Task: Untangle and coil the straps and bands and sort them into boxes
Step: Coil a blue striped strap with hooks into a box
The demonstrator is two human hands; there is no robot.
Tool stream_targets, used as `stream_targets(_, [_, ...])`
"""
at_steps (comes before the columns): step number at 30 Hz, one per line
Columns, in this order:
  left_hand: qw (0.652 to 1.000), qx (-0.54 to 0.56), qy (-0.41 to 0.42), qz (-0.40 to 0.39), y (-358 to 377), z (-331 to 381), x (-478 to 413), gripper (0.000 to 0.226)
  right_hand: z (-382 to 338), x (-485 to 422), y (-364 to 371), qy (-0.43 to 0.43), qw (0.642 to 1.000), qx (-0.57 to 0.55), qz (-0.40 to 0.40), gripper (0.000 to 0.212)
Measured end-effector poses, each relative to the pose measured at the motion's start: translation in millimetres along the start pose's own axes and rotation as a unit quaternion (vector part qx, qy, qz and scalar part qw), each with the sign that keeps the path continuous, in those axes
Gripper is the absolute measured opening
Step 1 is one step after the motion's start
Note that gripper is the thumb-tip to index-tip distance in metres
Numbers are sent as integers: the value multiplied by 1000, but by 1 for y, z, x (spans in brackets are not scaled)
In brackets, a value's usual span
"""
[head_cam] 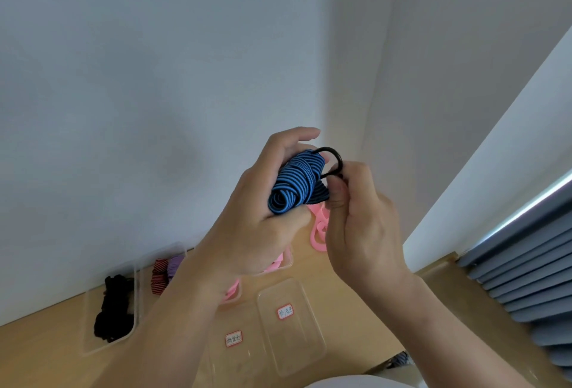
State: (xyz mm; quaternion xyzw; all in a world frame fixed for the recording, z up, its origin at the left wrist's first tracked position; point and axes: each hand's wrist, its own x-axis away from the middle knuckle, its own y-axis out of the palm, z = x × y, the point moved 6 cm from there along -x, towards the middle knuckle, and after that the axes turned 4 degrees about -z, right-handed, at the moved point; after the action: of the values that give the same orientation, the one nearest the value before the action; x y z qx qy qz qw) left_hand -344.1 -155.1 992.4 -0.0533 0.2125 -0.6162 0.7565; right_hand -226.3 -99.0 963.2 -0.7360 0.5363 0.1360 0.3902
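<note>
Gripping a coiled blue-and-black striped strap (295, 183) in the left hand (260, 233), up in the air above the far edge of the wooden table (40, 356), in front of the wall corner. Curling the left fingers (297, 137) round the back of the coil and pressing the thumb against its lower end. Pinching a thin black band (335, 155) between thumb and forefinger of the right hand (362, 233), just beside the coil's upper end, with the band arching over the coil's top and the other right fingers folding in loosely. Not showing whether the band is going round the coil or only touching it.

Showing, along the table's far edge by the wall, a clear box (89, 325) holding black straps (113, 310); just beside it, another clear box (182, 248) holding a red-striped coil (159, 274) and a purple coil (174, 265). Showing pink bands (320, 230) lying further right along that edge, partly hidden behind both hands. Showing two clear labelled boxes (309, 356) sitting side by side nearer the table's front edge, each bearing a red-bordered label (285, 312) with writing too small for reading. Showing grey-blue blinds (526, 279) past the table's right edge.
</note>
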Motion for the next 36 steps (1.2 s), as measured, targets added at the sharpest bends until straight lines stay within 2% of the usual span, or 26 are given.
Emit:
stream_targets(6, [996, -82, -12, -12, -5, -8, 0, 87, -6, -2, 2, -15, 998, 46, -30, 26])
stream_targets(12, [991, -130, 8, -30, -6, -9, 3, 90, -9, -1, 3, 8, 994, 78, -75, 22])
stream_targets(18, [991, -125, 29, -27, -5, -6, 4, 91, -18, -6, 0, 9, 991, 93, -97, 8])
stream_targets(21, [996, -81, 27, -20, -6, -5, 2, 92, -26, -8, 1, -8, 990, 105, -99, 11])
stream_targets(23, [998, -49, 25, -17, -6, -5, 2, 92, -26, -9, 3, -11, 990, 100, -102, 4])
stream_targets(28, [1000, -5, -8, -4, -7, -10, -2, 83, -9, -11, 4, 41, 993, 35, -107, 34])
stream_targets(36, [996, -38, -70, -29, -7, -25, -3, 77, -1, -1, 2, 3, 996, 4, -85, 29])
